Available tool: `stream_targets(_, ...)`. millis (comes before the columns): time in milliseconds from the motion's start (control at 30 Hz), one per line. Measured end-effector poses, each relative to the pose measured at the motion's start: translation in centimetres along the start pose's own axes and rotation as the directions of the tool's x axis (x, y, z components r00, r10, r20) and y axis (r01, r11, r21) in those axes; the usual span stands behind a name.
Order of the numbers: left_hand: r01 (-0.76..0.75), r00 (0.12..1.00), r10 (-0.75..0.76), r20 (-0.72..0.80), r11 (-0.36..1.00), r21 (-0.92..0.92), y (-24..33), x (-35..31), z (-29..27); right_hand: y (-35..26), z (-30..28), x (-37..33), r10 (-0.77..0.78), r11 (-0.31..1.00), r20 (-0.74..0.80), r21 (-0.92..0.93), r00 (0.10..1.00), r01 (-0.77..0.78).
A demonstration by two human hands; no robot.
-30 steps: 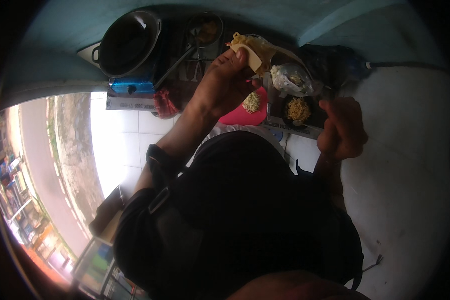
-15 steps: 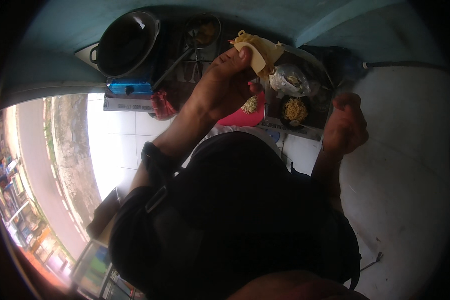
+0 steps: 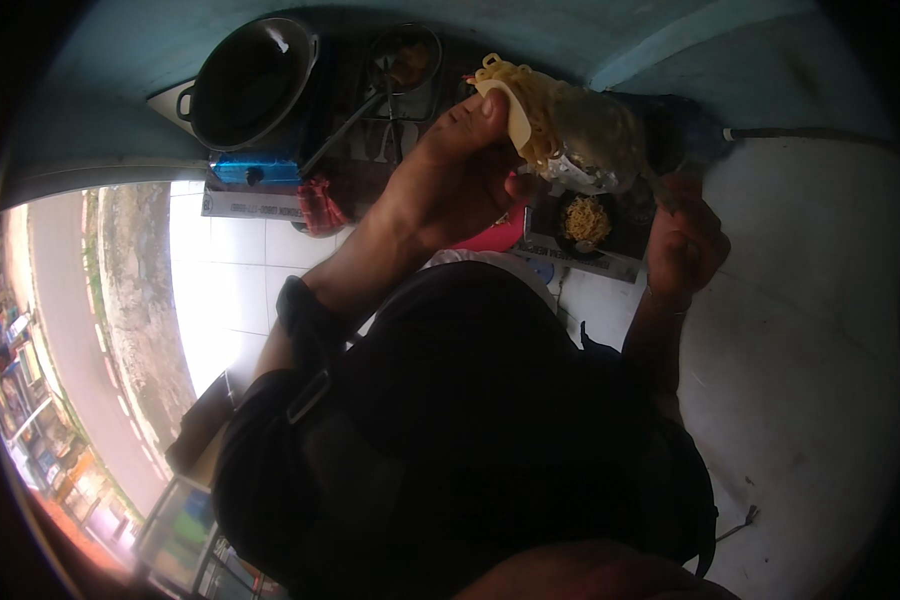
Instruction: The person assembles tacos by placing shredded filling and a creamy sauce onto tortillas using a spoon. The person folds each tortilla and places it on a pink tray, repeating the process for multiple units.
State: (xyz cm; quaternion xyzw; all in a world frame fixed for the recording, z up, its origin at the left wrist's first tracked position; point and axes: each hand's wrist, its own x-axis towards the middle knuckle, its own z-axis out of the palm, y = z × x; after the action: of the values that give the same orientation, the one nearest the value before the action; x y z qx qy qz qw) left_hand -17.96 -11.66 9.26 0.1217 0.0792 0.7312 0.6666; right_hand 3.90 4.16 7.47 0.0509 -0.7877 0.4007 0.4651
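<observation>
My left hand (image 3: 465, 165) is raised over the counter, thumb and fingers closed on a bundle of pale yellow looped strands (image 3: 535, 95) with a flat, pale, rounded piece (image 3: 510, 112) under the thumb. From this bundle a cloudy see-through plastic bag (image 3: 610, 120) stretches rightward. Its narrow end runs to my right hand (image 3: 688, 240), whose fingers are curled round it. What the strands are made of I cannot tell. Below the bag sits a dark bowl of yellow noodle-like food (image 3: 587, 222). A second clear bag (image 3: 580, 178) shows partly behind the stretched one.
At the back left, a large dark wok (image 3: 255, 85) stands on a stove with a blue front (image 3: 257, 168). Beside it is a smaller pan (image 3: 407, 60) with food and utensils. A red cloth (image 3: 320, 205) and a pink container (image 3: 495, 235) lie nearer me.
The see-through bag now stretches between my hands, where before my right hand was apart from the bundle. My right hand has shifted slightly left; my left hand stays nearly in place.
</observation>
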Motion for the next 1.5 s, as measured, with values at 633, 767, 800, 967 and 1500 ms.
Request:
stream_targets(633,0.009,1.0,-0.008,-0.02,0.999,0.034,-1.2,0.5,-1.0,-0.6,-1.7,0.2,0.149,0.985,-0.109,0.107,0.983,-0.138)
stream_targets(767,-0.019,0.997,0.029,-0.075,0.992,0.125,-1.6,0.7,-1.5,-1.4,-2.5,1.4,0.118,0.993,-0.033,0.017,0.992,-0.117)
stream_targets(800,-0.026,0.996,0.039,-0.083,0.987,0.157,-1.7,0.8,-1.6,-1.6,-2.5,1.7,0.114,0.993,-0.043,-0.016,0.993,-0.115)
stream_targets(967,-0.076,0.993,0.095,-0.068,0.967,0.242,-1.9,0.9,-1.8,-2.8,-2.1,3.3,0.063,0.984,-0.086,-0.159,0.994,-0.076)
stream_targets(1500,-0.14,0.99,0.144,0.003,0.96,0.242,-2.1,1.3,-2.5,-5.2,-1.4,5.6,0.045,0.939,-0.086,-0.337,0.995,-0.072)
